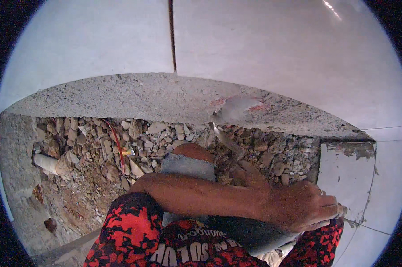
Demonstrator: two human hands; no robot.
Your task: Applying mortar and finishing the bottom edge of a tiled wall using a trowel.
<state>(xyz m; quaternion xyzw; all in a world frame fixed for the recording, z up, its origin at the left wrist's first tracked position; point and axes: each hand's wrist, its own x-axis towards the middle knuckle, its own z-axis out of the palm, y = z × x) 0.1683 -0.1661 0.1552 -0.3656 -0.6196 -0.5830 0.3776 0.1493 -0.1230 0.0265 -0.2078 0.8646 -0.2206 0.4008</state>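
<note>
Two hands [299,207] [250,174], one trowel [238,110], one pipe [46,163]

The trowel [240,111] is grey, the concrete [161,95] speckled grey with reddish patches, the sleeves [128,224] black with red blotches, the tiles [272,49] pale grey, the cable [119,144] red.

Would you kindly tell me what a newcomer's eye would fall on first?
First, probably the bold red-and-black shirt along the bottom, with the left hand crossed over to the right. Next comes the rubble bared across the middle, a thin red cable crossing its left part. Above centre, a blurred trowel shows over grey concrete.
</note>
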